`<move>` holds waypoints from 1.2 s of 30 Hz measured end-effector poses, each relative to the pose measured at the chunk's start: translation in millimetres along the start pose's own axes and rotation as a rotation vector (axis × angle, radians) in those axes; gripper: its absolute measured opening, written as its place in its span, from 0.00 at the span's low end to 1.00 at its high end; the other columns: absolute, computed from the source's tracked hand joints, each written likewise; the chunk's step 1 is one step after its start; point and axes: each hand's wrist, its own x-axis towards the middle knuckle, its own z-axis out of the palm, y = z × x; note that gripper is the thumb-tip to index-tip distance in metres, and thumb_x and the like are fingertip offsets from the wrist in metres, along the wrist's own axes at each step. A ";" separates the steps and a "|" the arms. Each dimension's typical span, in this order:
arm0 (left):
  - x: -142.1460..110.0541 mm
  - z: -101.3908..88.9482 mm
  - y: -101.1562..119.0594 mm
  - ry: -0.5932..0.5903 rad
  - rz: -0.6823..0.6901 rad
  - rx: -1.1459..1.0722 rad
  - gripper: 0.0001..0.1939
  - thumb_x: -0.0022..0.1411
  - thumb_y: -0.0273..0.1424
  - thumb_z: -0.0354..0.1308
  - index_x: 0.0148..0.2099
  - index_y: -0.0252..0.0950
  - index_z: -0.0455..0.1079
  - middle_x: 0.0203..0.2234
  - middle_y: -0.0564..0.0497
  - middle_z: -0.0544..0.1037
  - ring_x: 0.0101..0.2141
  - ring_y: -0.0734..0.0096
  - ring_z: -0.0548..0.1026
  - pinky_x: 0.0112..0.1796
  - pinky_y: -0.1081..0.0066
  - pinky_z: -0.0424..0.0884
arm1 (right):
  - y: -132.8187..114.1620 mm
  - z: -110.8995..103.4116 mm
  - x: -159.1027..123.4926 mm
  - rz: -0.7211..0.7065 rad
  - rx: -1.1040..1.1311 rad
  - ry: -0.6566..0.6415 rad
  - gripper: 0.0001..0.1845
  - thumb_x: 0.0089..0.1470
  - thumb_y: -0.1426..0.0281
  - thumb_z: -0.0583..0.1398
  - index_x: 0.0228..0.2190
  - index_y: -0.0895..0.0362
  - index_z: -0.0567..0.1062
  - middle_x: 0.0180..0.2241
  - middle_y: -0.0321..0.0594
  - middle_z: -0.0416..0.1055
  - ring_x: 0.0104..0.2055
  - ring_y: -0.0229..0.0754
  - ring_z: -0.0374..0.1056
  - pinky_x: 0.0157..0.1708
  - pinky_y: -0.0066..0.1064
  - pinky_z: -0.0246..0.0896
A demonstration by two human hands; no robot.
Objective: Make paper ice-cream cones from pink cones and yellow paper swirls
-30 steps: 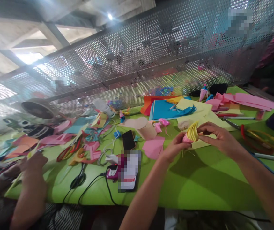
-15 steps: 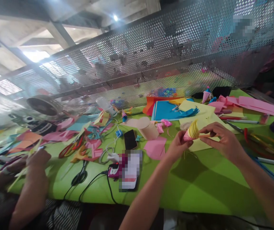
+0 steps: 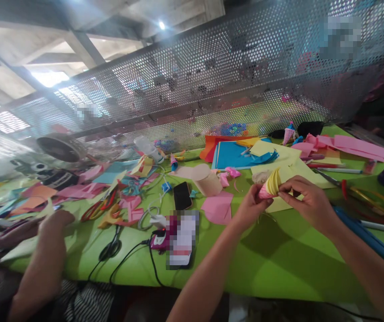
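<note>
My left hand (image 3: 252, 203) is closed around the pink lower part of a small paper ice cream cone (image 3: 272, 184). The cone leans to the right, and its yellow layered top looks like a swirl. Fingers of my right hand (image 3: 304, 197) are pinched at the right edge of the yellow part. Whether a strip end lies between those fingertips is too small to tell. Beneath and behind my hands are pale yellow sheets (image 3: 284, 156) on the green table (image 3: 262, 273). A cut pink paper piece (image 3: 217, 208) lies left of my left hand.
Two phones, one dark (image 3: 182, 196), a power bank (image 3: 160, 239) with cables and black scissors (image 3: 111, 246) lie to the left. A co-worker's hands (image 3: 57, 221) handle pale paper at far left. Red-handled scissors (image 3: 344, 188) and a blue bundle (image 3: 369, 237) are at right. A perforated metal screen (image 3: 212, 89) stands behind.
My right hand has moved left, its fingertips now against the cone's yellow top. My left hand keeps its hold. The co-worker's paper has shifted at far left.
</note>
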 end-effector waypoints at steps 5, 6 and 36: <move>-2.0 1.5 4.9 -0.009 -0.018 -0.069 0.29 0.54 0.42 0.78 0.51 0.35 0.71 0.42 0.49 0.75 0.42 0.69 0.72 0.47 0.69 0.69 | -3.2 -1.4 0.2 -0.047 -0.036 0.017 0.03 0.67 0.68 0.64 0.38 0.50 0.79 0.37 0.38 0.75 0.40 0.44 0.72 0.39 0.37 0.67; -2.2 1.3 5.5 -0.008 -0.024 -0.077 0.29 0.53 0.42 0.79 0.50 0.35 0.71 0.41 0.49 0.75 0.42 0.69 0.72 0.47 0.69 0.69 | -3.6 -1.9 0.5 -0.053 -0.032 0.020 0.03 0.67 0.68 0.64 0.38 0.50 0.79 0.37 0.38 0.75 0.40 0.44 0.72 0.39 0.37 0.68; 0.2 -2.7 -0.3 -0.045 -0.026 -0.056 0.30 0.54 0.45 0.78 0.51 0.36 0.69 0.40 0.51 0.74 0.41 0.70 0.70 0.45 0.70 0.68 | -2.7 -3.7 4.3 -0.141 -0.089 -0.031 0.04 0.66 0.63 0.66 0.37 0.50 0.79 0.36 0.40 0.76 0.37 0.47 0.73 0.36 0.39 0.69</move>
